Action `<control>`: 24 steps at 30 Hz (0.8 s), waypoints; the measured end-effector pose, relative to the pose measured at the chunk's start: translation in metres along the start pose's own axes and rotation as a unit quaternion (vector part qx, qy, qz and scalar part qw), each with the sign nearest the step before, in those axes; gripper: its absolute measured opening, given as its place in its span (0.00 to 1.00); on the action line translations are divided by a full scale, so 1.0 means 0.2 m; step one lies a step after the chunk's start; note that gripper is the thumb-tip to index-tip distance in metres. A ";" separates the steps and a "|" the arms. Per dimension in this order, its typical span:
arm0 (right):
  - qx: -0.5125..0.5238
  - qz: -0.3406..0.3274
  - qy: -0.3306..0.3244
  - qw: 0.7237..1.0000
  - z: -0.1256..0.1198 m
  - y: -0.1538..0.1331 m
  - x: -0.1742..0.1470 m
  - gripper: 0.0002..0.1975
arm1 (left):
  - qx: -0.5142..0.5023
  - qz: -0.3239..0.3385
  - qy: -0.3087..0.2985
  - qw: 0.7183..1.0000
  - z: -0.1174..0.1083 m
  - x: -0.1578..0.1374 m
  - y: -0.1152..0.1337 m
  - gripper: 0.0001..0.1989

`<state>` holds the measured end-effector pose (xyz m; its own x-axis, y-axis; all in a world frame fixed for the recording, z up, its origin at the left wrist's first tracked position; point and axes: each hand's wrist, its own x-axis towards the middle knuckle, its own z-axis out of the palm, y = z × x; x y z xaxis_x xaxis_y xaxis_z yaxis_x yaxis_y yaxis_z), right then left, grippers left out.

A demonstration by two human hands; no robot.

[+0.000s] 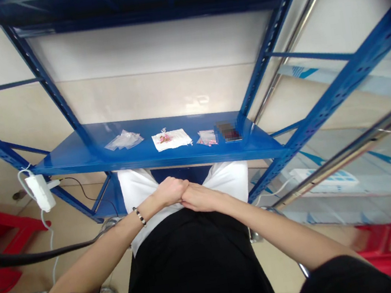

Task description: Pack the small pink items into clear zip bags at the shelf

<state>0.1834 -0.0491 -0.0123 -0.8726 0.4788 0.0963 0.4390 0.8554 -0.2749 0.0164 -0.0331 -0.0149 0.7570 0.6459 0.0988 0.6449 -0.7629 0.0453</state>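
My left hand (172, 190) and my right hand (198, 197) rest together on my lap, below the shelf's front edge. Their fingers are closed and folded against each other, partly hidden, and no object shows in them. A beaded bracelet (139, 216) circles my left wrist. Beyond my hands, on the blue shelf (135, 159), lies a white cloth pouch (177, 138) with small pink and gold pieces (164, 138) on it. Left of it are several clear plastic bags (124, 140). To the right sits a small clear bag with pink pieces (207, 138), beside a blurred-out dark flat object (229, 131).
Blue rack posts (41, 76) rise on both sides, and an upper shelf (144, 2) crosses overhead. A white power strip (40, 191) hangs at the left post. Red stools (6, 233) stand at the left and lower right. Metal rails (365, 148) run along the right.
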 end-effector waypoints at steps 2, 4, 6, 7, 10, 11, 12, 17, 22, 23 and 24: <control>0.010 -0.006 0.007 1.000 0.01 -0.01 -0.01 0.09 | 0.001 -0.001 0.003 1.000 0.00 -0.02 0.02 0.10; 0.015 -0.011 0.008 1.000 0.02 -0.01 -0.02 0.09 | -0.001 0.000 0.006 1.000 0.00 -0.03 0.02 0.11; 0.017 -0.010 0.006 1.000 0.02 0.00 -0.01 0.09 | -0.003 0.002 0.005 1.000 0.01 -0.02 0.01 0.11; 0.016 -0.007 0.005 1.000 0.02 0.02 0.00 0.08 | -0.004 0.004 0.005 1.000 0.01 0.00 0.00 0.11; 0.001 0.000 0.001 1.000 0.00 0.05 0.02 0.08 | -0.004 0.001 0.005 1.000 0.00 0.03 -0.03 0.11; -0.006 0.000 -0.001 1.000 -0.01 0.06 0.03 0.08 | -0.004 -0.001 0.004 1.000 0.00 0.04 -0.04 0.11; -0.013 -0.001 -0.003 1.000 -0.02 0.06 0.03 0.08 | -0.003 -0.003 0.004 1.000 -0.01 0.05 -0.05 0.11; -0.019 0.003 0.010 1.000 -0.04 0.03 0.02 0.09 | -0.010 0.003 0.018 1.000 -0.05 0.02 -0.02 0.09; -0.011 0.018 0.007 1.000 -0.04 0.02 0.00 0.09 | -0.023 0.006 0.022 0.999 -0.06 0.00 -0.01 0.06; -0.010 0.019 0.008 1.000 -0.04 0.03 0.01 0.09 | -0.026 0.007 0.022 0.999 -0.05 0.01 -0.02 0.06; -0.009 0.017 0.009 1.000 -0.04 0.04 0.01 0.09 | -0.031 0.007 0.023 0.999 -0.05 0.01 -0.03 0.05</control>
<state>0.1866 -0.0393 -0.0058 -0.8531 0.5112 0.1049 0.4723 0.8418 -0.2613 0.0141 -0.0273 -0.0049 0.7597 0.6340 0.1446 0.6254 -0.7733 0.1046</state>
